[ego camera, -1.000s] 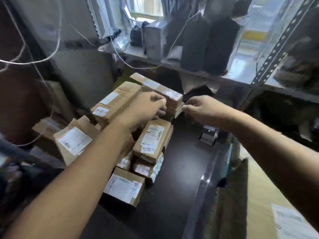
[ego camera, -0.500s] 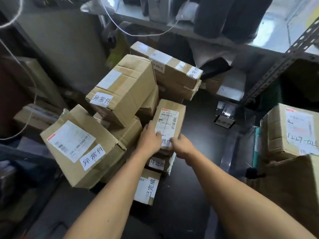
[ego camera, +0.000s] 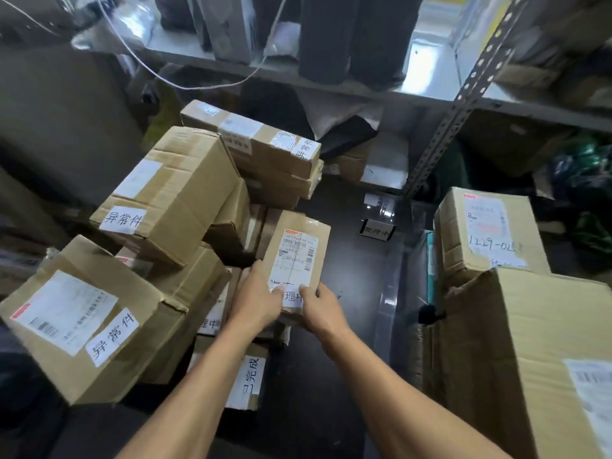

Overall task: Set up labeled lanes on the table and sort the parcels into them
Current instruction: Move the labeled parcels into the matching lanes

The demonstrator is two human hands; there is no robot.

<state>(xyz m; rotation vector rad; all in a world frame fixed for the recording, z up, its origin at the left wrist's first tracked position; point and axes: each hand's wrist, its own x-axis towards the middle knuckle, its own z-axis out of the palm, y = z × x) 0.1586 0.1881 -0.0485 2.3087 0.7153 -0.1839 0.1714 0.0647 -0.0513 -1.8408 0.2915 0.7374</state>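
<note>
At the far left, a large brown cardboard box (ego camera: 82, 319) with a white shipping label and a handwritten strip reading 异常件 sits tilted. Above it leans a second brown carton (ego camera: 172, 197) bearing the same handwritten strip. Behind that lie long flat taped boxes (ego camera: 265, 150), stacked. In the middle, both bare hands grasp a small brown cardboard parcel (ego camera: 294, 256) with a printed label. It rests on top of the pile of smaller parcels, above the black table (ego camera: 347, 359). The left hand (ego camera: 256, 299) wraps its near left edge, thumb on the label. The right hand (ego camera: 323, 309) clasps its near right corner, thumb on top. Below them a parcel marked 已完成 (ego camera: 246, 382) lies flat. Further right stands a small clear sign holder (ego camera: 377, 230) reading 处理中. At the right are two big brown cartons (ego camera: 486, 233).
</note>
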